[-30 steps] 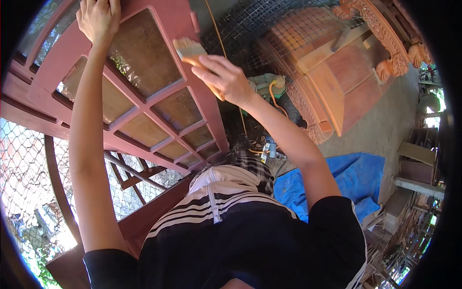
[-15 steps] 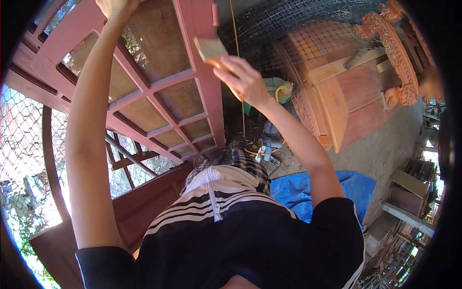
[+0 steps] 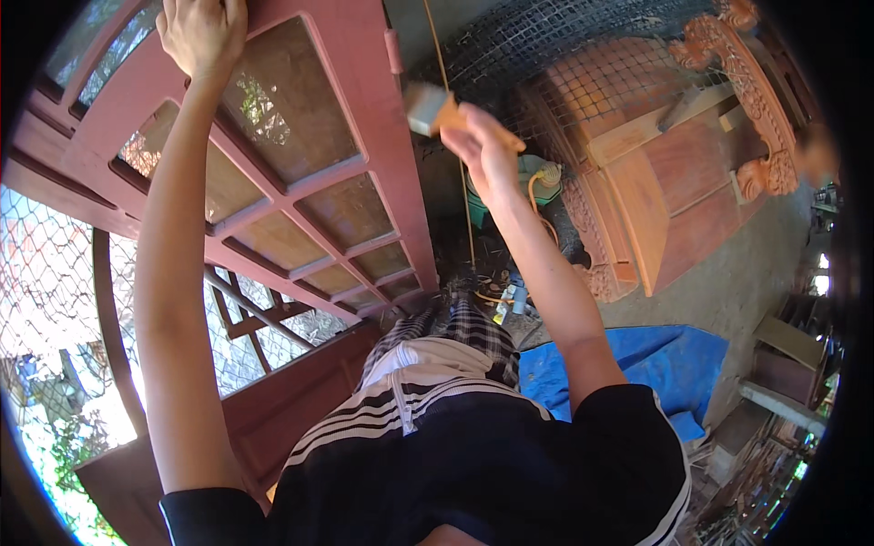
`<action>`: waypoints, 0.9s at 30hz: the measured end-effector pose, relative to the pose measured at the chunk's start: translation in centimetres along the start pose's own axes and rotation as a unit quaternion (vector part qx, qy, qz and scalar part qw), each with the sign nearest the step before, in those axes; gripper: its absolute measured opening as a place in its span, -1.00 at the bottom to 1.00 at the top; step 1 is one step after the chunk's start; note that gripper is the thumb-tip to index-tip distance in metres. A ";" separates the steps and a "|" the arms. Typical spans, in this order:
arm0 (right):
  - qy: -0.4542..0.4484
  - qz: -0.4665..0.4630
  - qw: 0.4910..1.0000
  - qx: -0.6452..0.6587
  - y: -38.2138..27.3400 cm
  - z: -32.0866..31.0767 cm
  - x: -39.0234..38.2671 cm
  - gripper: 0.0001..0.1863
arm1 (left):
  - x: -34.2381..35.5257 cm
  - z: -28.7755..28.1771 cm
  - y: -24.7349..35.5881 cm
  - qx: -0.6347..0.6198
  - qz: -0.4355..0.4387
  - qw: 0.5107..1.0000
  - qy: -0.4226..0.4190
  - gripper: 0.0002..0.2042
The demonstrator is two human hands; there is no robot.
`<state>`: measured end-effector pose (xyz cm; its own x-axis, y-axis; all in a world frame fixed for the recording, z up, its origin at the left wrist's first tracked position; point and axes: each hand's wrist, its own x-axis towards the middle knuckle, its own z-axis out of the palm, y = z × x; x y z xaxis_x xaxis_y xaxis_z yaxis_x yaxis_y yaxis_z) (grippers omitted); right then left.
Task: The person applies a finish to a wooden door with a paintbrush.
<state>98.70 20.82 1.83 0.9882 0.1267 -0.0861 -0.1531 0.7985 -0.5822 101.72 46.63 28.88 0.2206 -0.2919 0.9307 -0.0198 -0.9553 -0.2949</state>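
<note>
My right hand (image 3: 482,150) is closed round the wooden handle of a flat paintbrush (image 3: 432,109). The brush is held in the air just right of a pinkish-red door (image 3: 382,136) with glass panes, apart from its edge; its bristles are blurred by motion. At the upper left, my left hand (image 3: 202,36) grips a rail of the same door with bent fingers; part of the fingers is hidden at the picture's top.
Carved wooden furniture (image 3: 655,200) stands to the right, partly behind black netting (image 3: 583,55). A blue tarp (image 3: 655,364) lies on the concrete floor. A dark red panel (image 3: 282,409) is at the lower left, by a wire fence (image 3: 55,264). An orange cord (image 3: 437,45) hangs beside the door.
The paintbrush in my right hand has swung right and slightly down, off the door's edge, its bristle end turned. My left hand shows lower in the picture, still on the door.
</note>
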 end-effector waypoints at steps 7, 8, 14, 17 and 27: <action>0.115 0.053 0.986 -0.109 1.8 -8.2 -0.7 -0.75 | -0.1 1.9 2.4 -0.022 0.018 1.000 0.012 -0.79; 0.040 0.016 0.996 -0.076 -0.6 -5.9 0.0 -0.69 | -0.3 3.3 0.6 -0.020 0.020 1.000 0.006 -0.79; -0.042 0.060 0.996 0.057 0.1 -5.5 2.8 -0.74 | -1.2 6.8 -4.0 0.071 0.023 0.997 0.023 -0.64; 0.052 0.179 0.973 -0.135 5.5 -13.8 -0.5 -0.72 | -1.9 6.6 -3.7 0.092 0.033 0.995 0.013 -0.63; 0.013 0.033 0.998 -0.044 3.8 -7.6 0.3 -0.73 | -0.3 1.5 1.5 0.024 0.029 0.999 0.012 -0.79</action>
<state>98.46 19.41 -6.54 0.9760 0.1614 -0.1465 -0.2179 0.7338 -0.6434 103.14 45.39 27.86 0.1972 -0.3492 0.9161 0.0151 -0.9332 -0.3590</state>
